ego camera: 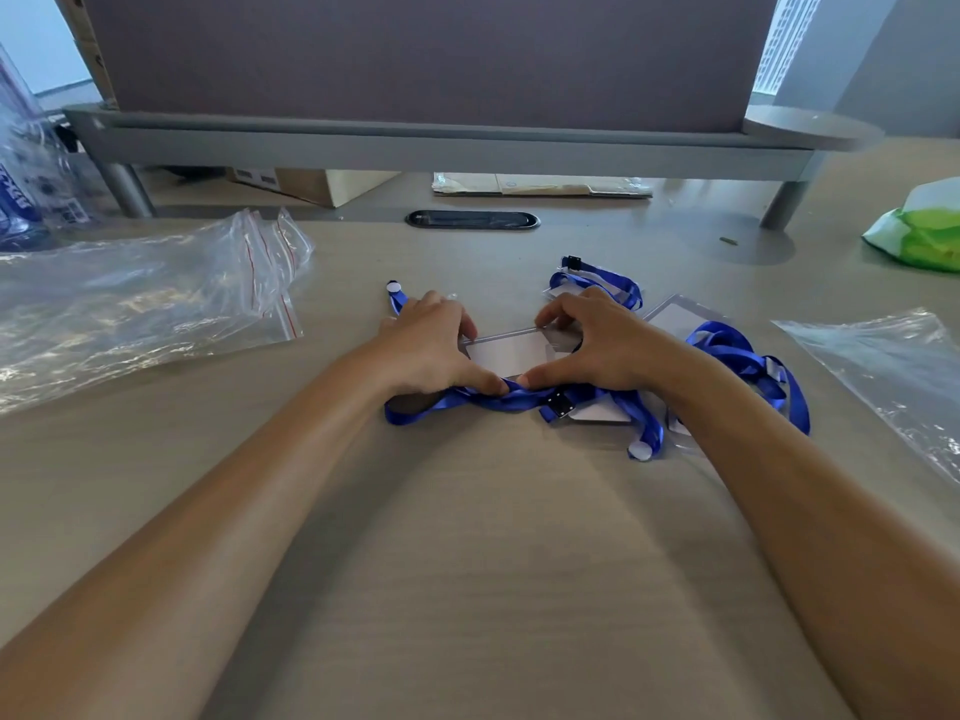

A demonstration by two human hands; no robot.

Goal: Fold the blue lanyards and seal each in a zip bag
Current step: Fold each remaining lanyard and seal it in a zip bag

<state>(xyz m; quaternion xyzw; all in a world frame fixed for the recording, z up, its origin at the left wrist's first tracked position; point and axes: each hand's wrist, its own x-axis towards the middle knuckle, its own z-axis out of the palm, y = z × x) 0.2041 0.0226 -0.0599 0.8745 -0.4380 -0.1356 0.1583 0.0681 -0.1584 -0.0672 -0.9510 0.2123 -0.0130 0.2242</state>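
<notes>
Zip bags (140,304) are lying at your nine o'clock, a green pack (919,231) and another bag (893,376) at three. Your left hand (431,350) and right hand (597,345) are pinching a clear badge (511,353) at twelve, thumbs pressing its blue strap (498,400). More lanyards (737,361) are tangling just right.

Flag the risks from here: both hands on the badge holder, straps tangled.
1. The blue strap under both thumbs runs into the lanyard pile by the right hand; lifting may drag neighbours along.
2. The zip bags lie well off the left hand, so a fold could spring open during the reach.
</notes>
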